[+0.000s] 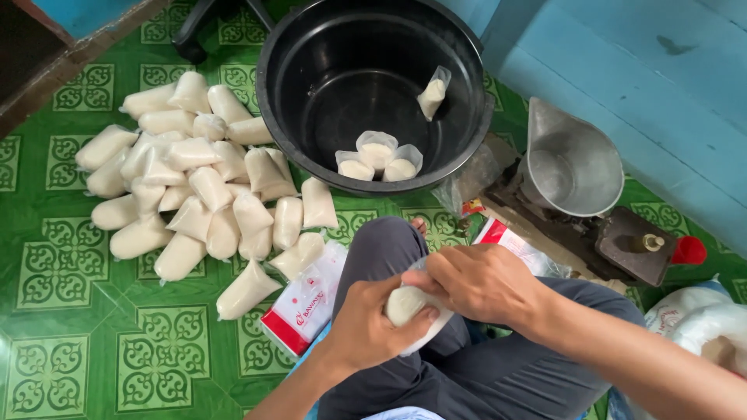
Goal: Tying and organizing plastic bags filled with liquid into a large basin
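Both my hands work on one small clear plastic bag of white powder (407, 305) above my lap. My left hand (366, 327) cups the filled bottom of the bag. My right hand (478, 281) pinches and twists the bag's top. A black round tub (289, 54) stands ahead of my knee, holding several filled open bags (377, 158), one leaning on the far wall. A heap of several sealed white bags (194, 187) lies on the green patterned floor to the left.
A metal scale with a scoop pan (572, 159) and a red-capped weight (689, 250) stands at the right. A red and white pack of empty bags (305, 307) lies by my left knee. White sacks (700, 319) sit at the far right. Blue wall behind.
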